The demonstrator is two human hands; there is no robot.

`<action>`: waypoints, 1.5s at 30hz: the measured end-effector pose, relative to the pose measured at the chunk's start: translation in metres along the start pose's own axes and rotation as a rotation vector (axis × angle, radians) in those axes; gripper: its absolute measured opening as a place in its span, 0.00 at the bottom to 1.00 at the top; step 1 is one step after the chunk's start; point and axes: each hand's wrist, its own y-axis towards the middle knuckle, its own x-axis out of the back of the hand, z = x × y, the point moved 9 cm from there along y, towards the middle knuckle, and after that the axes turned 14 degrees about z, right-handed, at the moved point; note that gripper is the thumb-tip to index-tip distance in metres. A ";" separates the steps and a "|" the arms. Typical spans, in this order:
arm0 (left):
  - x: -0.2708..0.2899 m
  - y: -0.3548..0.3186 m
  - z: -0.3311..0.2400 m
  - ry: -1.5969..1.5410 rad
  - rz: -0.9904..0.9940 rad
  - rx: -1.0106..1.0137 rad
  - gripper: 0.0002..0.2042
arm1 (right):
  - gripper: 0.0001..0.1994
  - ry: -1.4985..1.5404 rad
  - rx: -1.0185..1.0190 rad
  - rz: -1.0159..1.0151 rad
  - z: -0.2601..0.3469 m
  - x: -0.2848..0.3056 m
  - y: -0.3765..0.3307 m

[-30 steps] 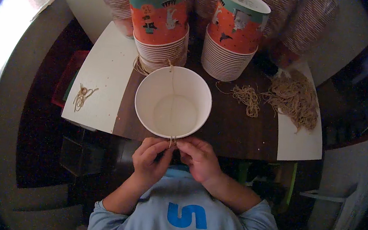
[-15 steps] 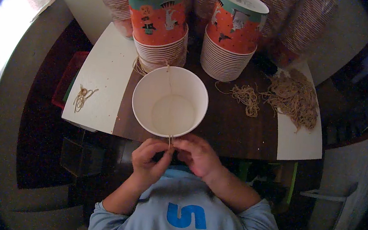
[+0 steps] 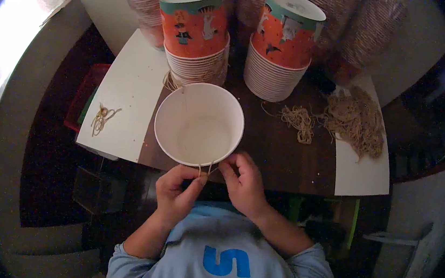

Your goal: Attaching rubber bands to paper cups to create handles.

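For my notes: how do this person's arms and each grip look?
The left grip and right grip are bare hands, with no gloves visible. The forearms are bare too, below grey-blue sleeves matching the shirt, which carries a brighter blue mark on its front.

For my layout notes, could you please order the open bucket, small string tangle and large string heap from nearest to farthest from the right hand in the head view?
1. Open bucket: just ahead-left of the right hand.
2. Small string tangle: ahead and right.
3. Large string heap: farther right.
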 end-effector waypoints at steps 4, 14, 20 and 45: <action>0.006 -0.001 -0.022 0.177 -0.026 -0.205 0.04 | 0.05 -0.022 0.025 -0.017 0.013 0.012 -0.005; 0.007 -0.013 -0.039 0.292 -0.007 -0.367 0.09 | 0.18 -0.471 0.493 -0.043 0.076 -0.003 -0.019; 0.028 0.003 -0.080 0.720 -0.012 -0.459 0.12 | 0.18 -0.513 0.442 -0.099 0.079 0.003 -0.019; -0.006 0.035 -0.097 0.618 0.551 -0.472 0.03 | 0.11 -0.505 0.473 -0.115 0.091 0.004 -0.012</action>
